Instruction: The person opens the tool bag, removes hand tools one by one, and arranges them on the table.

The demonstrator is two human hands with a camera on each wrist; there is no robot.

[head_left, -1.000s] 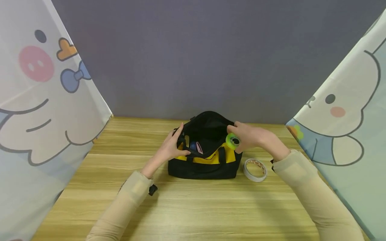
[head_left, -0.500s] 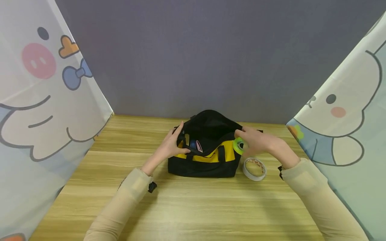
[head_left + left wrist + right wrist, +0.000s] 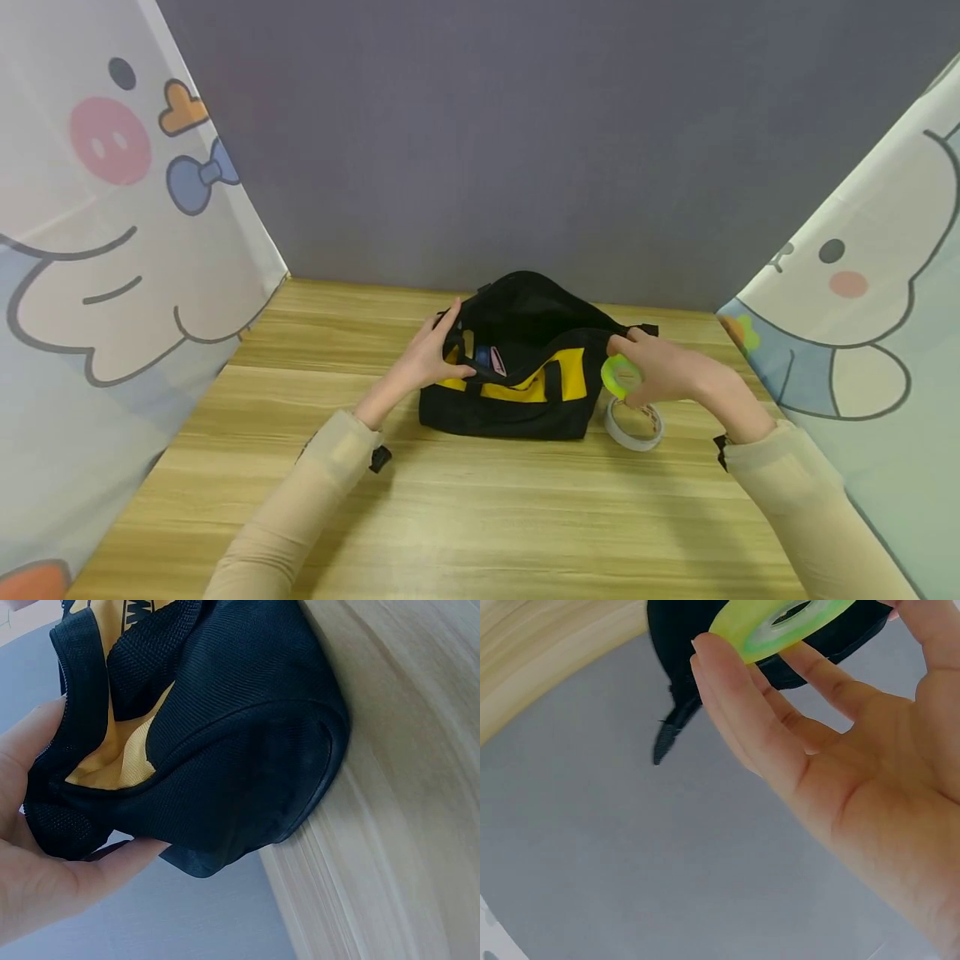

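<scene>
Bag (image 3: 517,421) partly filled, seemingly midway
Holding its mouth with left grip (image 3: 425,362), pinching green roll (image 3: 759,639) outside with right grip (image 3: 667,371); white roll (image 3: 632,443) (also outside) on table (image 3: 487,517).

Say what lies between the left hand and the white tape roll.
The open black and yellow bag: the left hand holds one end, the white tape roll lies by the other, as the head view shows.

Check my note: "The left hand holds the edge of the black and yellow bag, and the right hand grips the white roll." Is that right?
Not quite: the right hand grips the green roll; the head view shows the white roll on the table. The rest is correct.
</scene>
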